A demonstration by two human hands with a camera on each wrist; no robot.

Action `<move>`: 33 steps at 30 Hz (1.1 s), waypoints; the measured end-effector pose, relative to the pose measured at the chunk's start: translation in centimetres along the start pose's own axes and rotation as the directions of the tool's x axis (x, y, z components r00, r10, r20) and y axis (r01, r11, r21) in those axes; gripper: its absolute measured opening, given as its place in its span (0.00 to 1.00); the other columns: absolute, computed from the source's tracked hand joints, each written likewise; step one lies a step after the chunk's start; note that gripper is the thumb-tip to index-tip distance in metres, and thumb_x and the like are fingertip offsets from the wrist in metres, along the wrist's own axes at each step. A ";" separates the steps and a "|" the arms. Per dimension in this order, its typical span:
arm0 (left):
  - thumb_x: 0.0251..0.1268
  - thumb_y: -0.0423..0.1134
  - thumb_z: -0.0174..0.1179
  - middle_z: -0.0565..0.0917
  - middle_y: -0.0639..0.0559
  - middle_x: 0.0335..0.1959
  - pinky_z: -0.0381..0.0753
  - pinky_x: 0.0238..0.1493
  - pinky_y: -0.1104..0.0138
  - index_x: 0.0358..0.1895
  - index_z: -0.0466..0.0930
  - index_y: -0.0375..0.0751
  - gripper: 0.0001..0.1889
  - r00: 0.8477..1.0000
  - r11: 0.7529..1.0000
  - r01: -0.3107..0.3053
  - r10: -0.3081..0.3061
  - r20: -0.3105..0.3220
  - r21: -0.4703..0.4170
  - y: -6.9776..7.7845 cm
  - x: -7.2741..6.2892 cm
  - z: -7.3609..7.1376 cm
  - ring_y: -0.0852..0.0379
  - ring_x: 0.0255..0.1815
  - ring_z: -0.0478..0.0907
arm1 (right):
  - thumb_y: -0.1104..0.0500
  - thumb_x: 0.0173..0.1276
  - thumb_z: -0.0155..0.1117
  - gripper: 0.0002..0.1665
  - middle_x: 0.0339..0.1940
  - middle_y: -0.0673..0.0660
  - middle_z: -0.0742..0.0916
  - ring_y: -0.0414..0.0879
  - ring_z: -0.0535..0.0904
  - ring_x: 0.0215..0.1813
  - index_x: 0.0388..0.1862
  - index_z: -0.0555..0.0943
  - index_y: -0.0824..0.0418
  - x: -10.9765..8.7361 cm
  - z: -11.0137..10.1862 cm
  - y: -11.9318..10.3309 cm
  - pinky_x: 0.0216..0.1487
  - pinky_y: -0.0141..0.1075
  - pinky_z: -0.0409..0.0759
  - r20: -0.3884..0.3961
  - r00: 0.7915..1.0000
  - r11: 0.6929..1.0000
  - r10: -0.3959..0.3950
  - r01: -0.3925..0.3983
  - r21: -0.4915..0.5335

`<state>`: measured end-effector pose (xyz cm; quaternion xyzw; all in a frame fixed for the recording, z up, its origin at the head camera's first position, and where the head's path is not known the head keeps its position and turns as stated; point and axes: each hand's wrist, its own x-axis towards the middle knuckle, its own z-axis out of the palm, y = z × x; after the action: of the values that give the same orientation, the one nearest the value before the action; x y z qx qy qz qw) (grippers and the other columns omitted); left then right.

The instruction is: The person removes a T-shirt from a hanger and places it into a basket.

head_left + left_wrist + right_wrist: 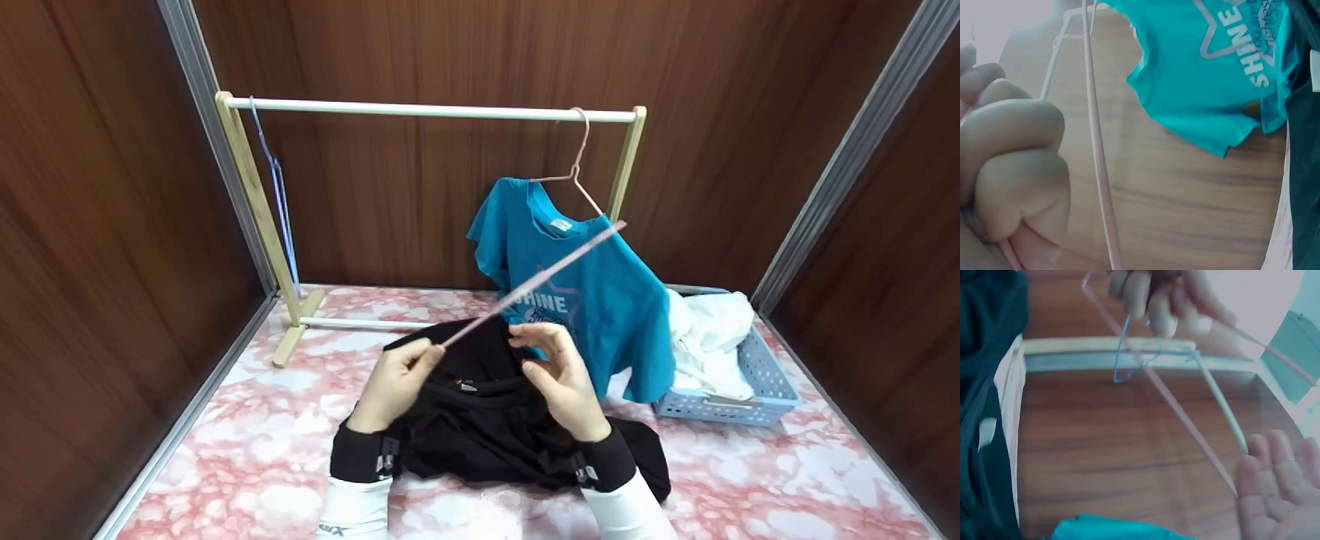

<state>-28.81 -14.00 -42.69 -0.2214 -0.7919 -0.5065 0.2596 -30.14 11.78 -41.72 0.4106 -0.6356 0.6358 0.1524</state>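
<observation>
My left hand (396,381) grips a thin pink clothes hanger (536,282), seen nearly edge-on in the head view and slanting up to the right. In the right wrist view, curled fingers (1159,306) hold its upper part. My right hand (561,381) is spread near the hanger's lower side, fingers loosely bent; it grips nothing, and whether a finger touches the hanger I cannot tell. Below both hands a black garment (495,435) lies on the table, its neckline and white label facing up.
A blue T-shirt (600,300) hangs on another pink hanger (577,161) at the right of a rack with a white rail (420,110). Blue hangers (279,195) hang at its left end. A light blue basket (769,379) holds white cloth (712,330). Brown panels enclose the pink-marbled table (262,465).
</observation>
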 end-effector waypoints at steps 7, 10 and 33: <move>0.77 0.39 0.59 0.60 0.61 0.19 0.58 0.27 0.73 0.20 0.66 0.39 0.22 0.979 0.994 0.110 -0.105 -0.174 0.019 -0.7 -0.1 -1.4 0.67 0.21 0.58 | 0.62 0.69 0.71 0.44 0.80 0.62 0.69 0.61 0.67 0.77 0.80 0.62 0.60 -0.3 -0.2 1.7 0.70 0.64 0.69 0.054 0.966 0.922 0.252 -0.223 -0.316; 0.78 0.41 0.58 0.59 0.61 0.17 0.57 0.26 0.72 0.20 0.63 0.39 0.24 0.956 0.986 0.165 -0.155 -0.247 0.021 -0.9 -0.1 -1.8 0.66 0.19 0.57 | 0.60 0.63 0.77 0.54 0.83 0.65 0.62 0.65 0.56 0.82 0.82 0.58 0.62 -0.4 -0.1 2.9 0.76 0.67 0.59 0.087 0.954 0.891 0.287 -0.232 -0.390; 0.80 0.33 0.47 0.68 0.51 0.23 0.68 0.36 0.63 0.32 0.72 0.28 0.15 0.821 0.911 0.413 -0.377 -0.429 -0.008 -0.8 1.8 -3.1 0.53 0.28 0.68 | 0.36 0.46 0.86 0.76 0.87 0.66 0.48 0.73 0.44 0.84 0.86 0.50 0.50 -1.1 1.7 11.0 0.72 0.80 0.46 0.209 0.713 0.538 0.669 -0.270 -0.799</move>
<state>-30.08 -17.00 -41.00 0.0732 -0.7664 -0.5506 0.3227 -36.73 8.95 -50.27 0.2692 -0.9355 0.2229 -0.0516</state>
